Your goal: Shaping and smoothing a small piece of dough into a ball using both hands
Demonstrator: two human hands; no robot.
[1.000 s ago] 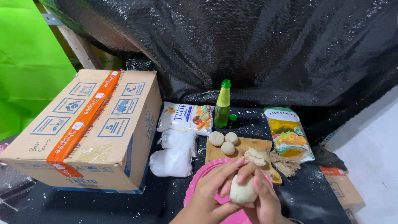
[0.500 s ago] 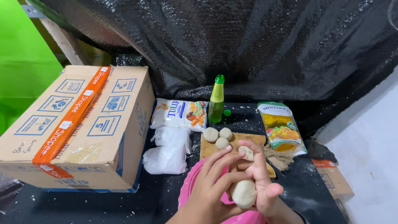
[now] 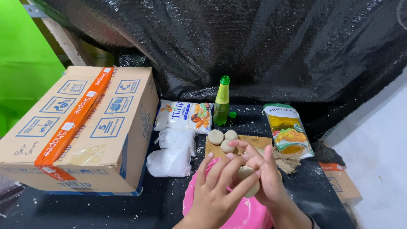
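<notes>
You work at a black table (image 3: 106,208) under black sheeting (image 3: 263,46), a carton (image 3: 80,127) to your left. Your left hand (image 3: 218,188) and right hand (image 3: 265,178) press a dough ball (image 3: 249,180) between flattened palms, fingers extended, above the pink bowl (image 3: 241,216).

A pale, smooth ball of dough (image 3: 247,180) sits pressed between both hands, mostly hidden by the fingers, held just above a round pink plastic bowl (image 3: 250,214).
</notes>
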